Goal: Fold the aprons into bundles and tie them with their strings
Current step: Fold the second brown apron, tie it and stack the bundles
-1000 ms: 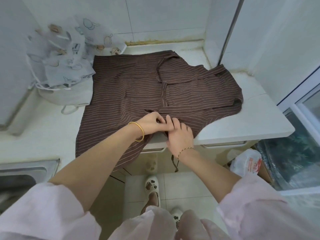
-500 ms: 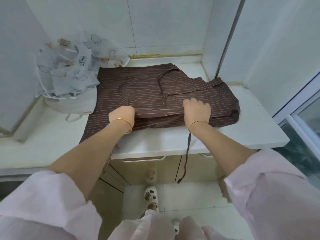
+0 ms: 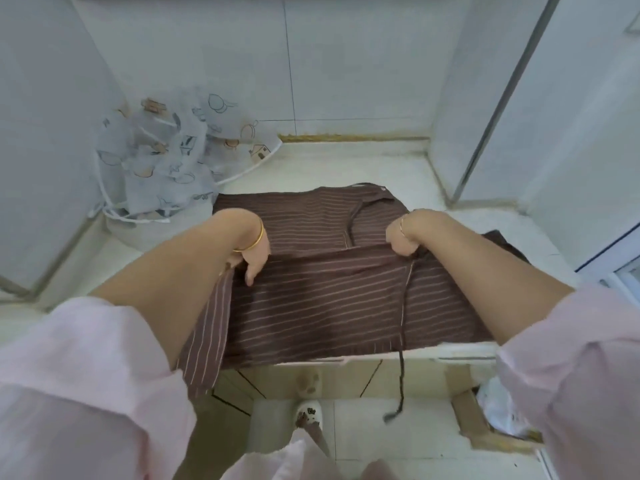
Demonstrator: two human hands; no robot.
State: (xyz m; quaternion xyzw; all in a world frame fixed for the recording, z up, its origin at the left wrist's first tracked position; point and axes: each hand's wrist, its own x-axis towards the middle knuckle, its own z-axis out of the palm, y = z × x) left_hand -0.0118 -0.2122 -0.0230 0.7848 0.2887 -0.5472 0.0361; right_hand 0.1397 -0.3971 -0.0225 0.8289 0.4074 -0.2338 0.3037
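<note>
On the white countertop [image 3: 346,168], the brown striped apron [image 3: 329,299] lay half folded at the front edge. Left hand [image 3: 254,252] pinched the fold's left end; right hand [image 3: 403,239] gripped its right end, fingers curled. Apron string [image 3: 401,375] hung below the countertop's front.

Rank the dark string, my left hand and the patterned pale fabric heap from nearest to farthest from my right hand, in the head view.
1. dark string: starts at the right hand and hangs straight down.
2. left hand: across the brown striped apron, to the left.
3. patterned pale fabric heap: far left, at the back.
</note>
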